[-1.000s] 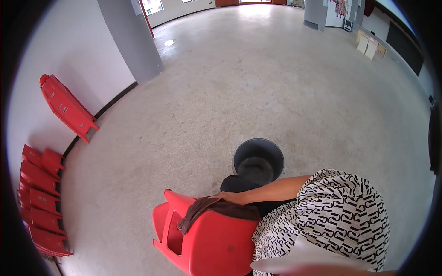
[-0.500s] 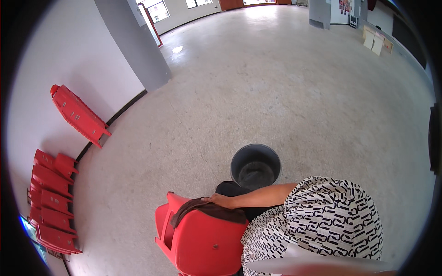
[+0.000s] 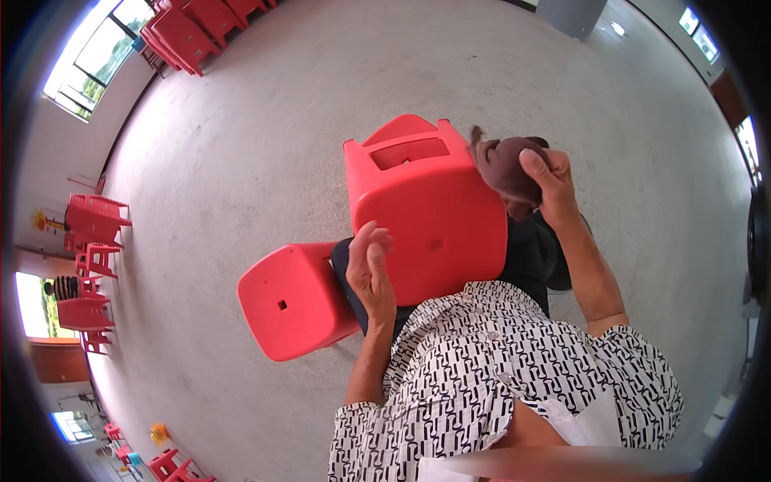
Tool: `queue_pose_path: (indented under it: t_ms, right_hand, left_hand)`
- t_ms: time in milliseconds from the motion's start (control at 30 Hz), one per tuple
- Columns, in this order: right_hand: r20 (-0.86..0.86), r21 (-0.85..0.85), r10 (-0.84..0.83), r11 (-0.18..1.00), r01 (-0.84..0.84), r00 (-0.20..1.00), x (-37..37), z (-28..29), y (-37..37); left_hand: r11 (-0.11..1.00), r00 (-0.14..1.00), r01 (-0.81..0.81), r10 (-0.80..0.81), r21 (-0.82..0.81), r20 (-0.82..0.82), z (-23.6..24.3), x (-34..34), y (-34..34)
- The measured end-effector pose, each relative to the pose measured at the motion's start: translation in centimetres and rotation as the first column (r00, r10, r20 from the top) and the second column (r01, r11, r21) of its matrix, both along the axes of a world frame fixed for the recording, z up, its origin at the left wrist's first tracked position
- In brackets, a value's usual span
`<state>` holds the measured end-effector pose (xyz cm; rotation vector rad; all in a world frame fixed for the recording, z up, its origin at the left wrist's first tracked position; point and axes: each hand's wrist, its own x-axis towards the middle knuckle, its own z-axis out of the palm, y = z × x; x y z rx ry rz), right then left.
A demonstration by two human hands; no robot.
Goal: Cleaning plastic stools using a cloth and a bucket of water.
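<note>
A red plastic chair [image 3: 438, 229] lies tipped across my lap, its slotted end pointing away from me. My right hand [image 3: 552, 181] grips a bunched brown cloth [image 3: 514, 169] at the chair's far right side, with one end of the cloth sticking up loose. At the chair's near left edge is my left hand [image 3: 369, 269], raised with its fingers stretched and nothing in them; whether it touches the chair I cannot tell. A smaller red stool [image 3: 297, 309] with a square hole in its seat stands beside my left leg.
Stacked red chairs [image 3: 189, 36] stand by the far left wall. More red chairs [image 3: 92, 217] line the left side, near windows. A grey pillar [image 3: 572, 16] rises at the back; a yellow object [image 3: 159, 434] is at lower left.
The view has swung left, and the bucket is out of sight. The cloth, earlier spread on the chair under one hand, is now bunched in my right hand. My left hand has come into view.
</note>
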<state>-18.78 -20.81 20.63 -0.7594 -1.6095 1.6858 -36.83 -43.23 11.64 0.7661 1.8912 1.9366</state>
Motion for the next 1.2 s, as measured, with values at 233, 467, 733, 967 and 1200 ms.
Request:
queue_pose_path:
  t_ms: [233, 467, 733, 967, 1200]
  right_hand:
    - [0.491, 0.382, 0.782, 0.203, -0.901, 0.384, -7.9, 4.0, -11.7]
    - [0.410, 0.660, 0.389, 0.497, -0.563, 0.825, -8.8, 2.8, -5.8]
    - [0.815, 0.518, -0.016, 0.467, -0.716, 0.579, -10.6, -6.3, 0.7]
    - [0.790, 0.571, -0.085, 0.462, -0.679, 0.607, -10.7, -5.0, -2.3]
    - [0.830, 0.533, -0.138, 0.484, -0.694, 0.541, -9.3, -3.9, -5.2]
  left_hand:
    - [0.887, 0.791, 0.069, -0.327, 0.456, 0.517, 4.6, 2.3, 0.7]
    - [0.855, 0.701, -0.060, -0.331, 0.515, 0.632, 3.7, 0.7, -2.5]
    - [0.899, 0.970, -0.073, -0.036, 0.432, 0.238, 2.6, -8.8, 0.2]
    - [0.825, 0.822, 0.558, -0.535, -0.086, 0.194, -5.6, -13.5, 6.2]
    - [0.738, 0.777, 0.537, -0.621, -0.409, -0.101, -8.3, -17.0, 9.6]
